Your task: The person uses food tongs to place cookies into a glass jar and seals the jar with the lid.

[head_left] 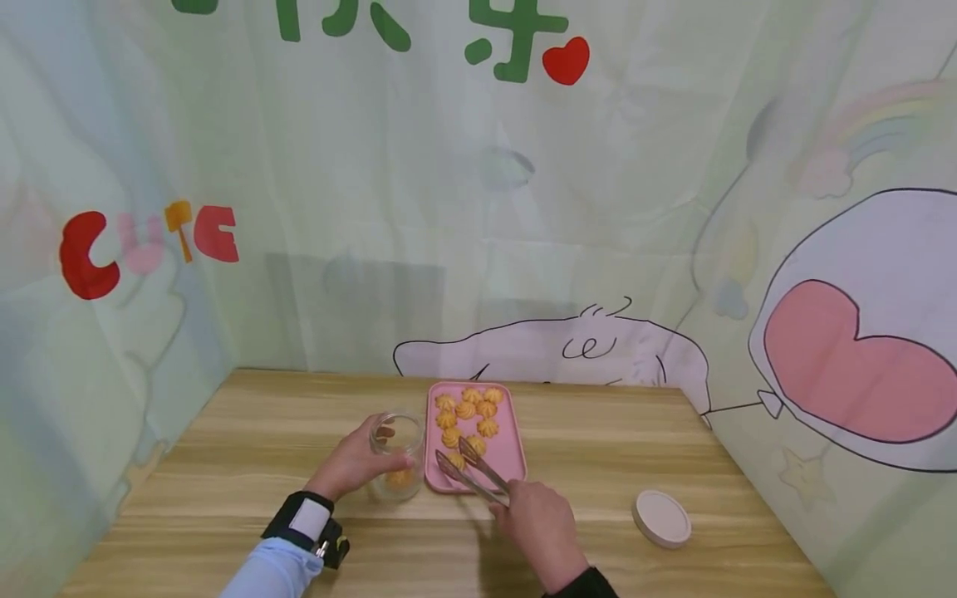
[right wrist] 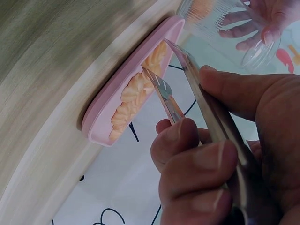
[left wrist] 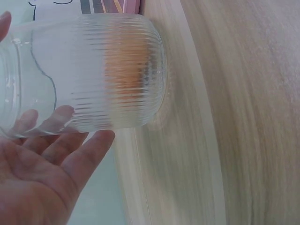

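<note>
My left hand (head_left: 351, 465) grips a clear ribbed glass jar (head_left: 404, 436), its open mouth upward, just left of the pink tray (head_left: 507, 448). Through the ribbed wall an orange-gold cookie (left wrist: 125, 63) shows at the jar's bottom. In my right hand (head_left: 540, 523) are metal tongs (head_left: 497, 497), held between thumb and fingers. Their spread tips reach over the near part of the tray, at a swirled golden cookie (head_left: 454, 459). Several more piped cookies (head_left: 466, 410) lie on the tray toward its far end.
A round whitish lid (head_left: 662, 518) lies on the wooden table (head_left: 598, 448) to the right. Behind the table's far edge hangs a printed cloth backdrop (head_left: 359, 208), which also covers both sides. A black strap with a small device (head_left: 308, 519) sits on the left wrist.
</note>
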Demonstrator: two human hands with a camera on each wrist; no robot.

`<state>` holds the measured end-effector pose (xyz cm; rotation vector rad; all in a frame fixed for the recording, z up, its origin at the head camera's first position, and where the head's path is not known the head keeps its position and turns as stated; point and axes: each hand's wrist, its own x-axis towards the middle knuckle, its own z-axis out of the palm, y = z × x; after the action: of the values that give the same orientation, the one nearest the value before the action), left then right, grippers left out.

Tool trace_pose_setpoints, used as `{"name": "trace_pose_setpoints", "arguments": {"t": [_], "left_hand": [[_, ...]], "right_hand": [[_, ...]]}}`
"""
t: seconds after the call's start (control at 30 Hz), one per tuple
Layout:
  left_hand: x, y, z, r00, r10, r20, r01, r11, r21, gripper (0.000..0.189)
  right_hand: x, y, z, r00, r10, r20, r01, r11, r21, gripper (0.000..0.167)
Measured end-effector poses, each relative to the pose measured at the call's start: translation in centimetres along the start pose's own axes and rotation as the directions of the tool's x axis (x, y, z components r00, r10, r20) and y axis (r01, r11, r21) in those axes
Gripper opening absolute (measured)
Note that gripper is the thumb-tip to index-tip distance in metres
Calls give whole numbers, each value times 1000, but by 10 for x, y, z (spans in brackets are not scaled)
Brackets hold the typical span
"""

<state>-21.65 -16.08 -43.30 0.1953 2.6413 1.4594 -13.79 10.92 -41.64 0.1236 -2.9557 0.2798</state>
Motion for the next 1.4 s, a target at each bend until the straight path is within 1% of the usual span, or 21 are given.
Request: {"name": "trace_pose_setpoints", "arguments": {"t": [0.2,0.3,0.4,0.53,0.63,0.87,1.03,1.3,1.4], "left_hand": [[-1,-1,2,1000,4,2,-4,1000,-8,95],[-1,-1,2,1000,-10,-7,10,1000,-15,95],[0,0,1,1000,-9,-14,9,1000,-17,95],[0,2,1,1000,-2,-19,2,1000,-14,96],[-2,2,0,1000,-13,-17,13,1000,-16,95],[-4,2,1,1000,-28,-12,28,999,-28,92],[-4,2,2,999,-37,-6,37,999,-22,92],[-4,5,3,999,-41,-13,40,999,-20,92],[-4,5,3,999,-47,-19,46,999,-24,91]], "right_hand": [[0,0,-1,999,23,41,-24,1000,14,29],[2,0,-1,998,21,56,-21,1000,-3,30],[5,0,-3,998,16,62,-15,1000,-20,30],[8,0,-5,999,4,46,-3,999,-38,32],[9,1,-7,999,-7,33,8,999,-45,34],[9,0,-14,999,-4,42,7,998,-65,36],[8,3,-17,999,-3,44,5,999,-43,33],[10,11,-22,999,-34,7,34,999,-12,37],[13,13,-25,999,-32,3,32,999,-10,37]]}}
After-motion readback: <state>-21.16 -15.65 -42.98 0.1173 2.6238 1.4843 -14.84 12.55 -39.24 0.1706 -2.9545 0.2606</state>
